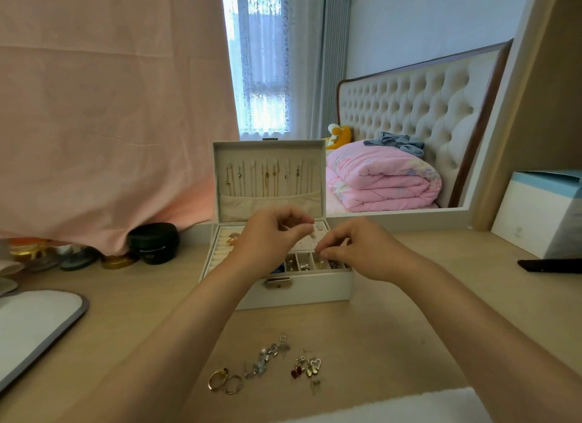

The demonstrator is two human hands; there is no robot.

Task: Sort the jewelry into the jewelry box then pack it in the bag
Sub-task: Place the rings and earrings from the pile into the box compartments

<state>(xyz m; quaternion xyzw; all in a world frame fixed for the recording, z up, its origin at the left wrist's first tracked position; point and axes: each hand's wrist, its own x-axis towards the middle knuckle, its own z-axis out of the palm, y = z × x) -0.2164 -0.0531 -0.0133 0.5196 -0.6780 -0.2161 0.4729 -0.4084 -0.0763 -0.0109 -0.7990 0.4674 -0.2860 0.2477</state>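
A white jewelry box (302, 288) stands open on the wooden table, its lid (269, 180) upright with several necklaces hanging inside. Both hands hover over the box's small compartments. My left hand (271, 233) has fingers curled, thumb and forefinger pinched together near a small earring (312, 235). My right hand (356, 249) pinches something tiny at its fingertips above the front compartments; I cannot make out what it is. Loose jewelry lies on the table in front: two gold rings (225, 381), silver pieces (267, 358) and heart and red earrings (307, 367).
A grey-rimmed white tray (34, 325) sits at the left. Black case (154, 243) and small jars stand behind it under a pink cloth. A white and blue box (541, 214) and a dark flat object (551, 265) are at the right. White fabric (409, 407) lies at the near edge.
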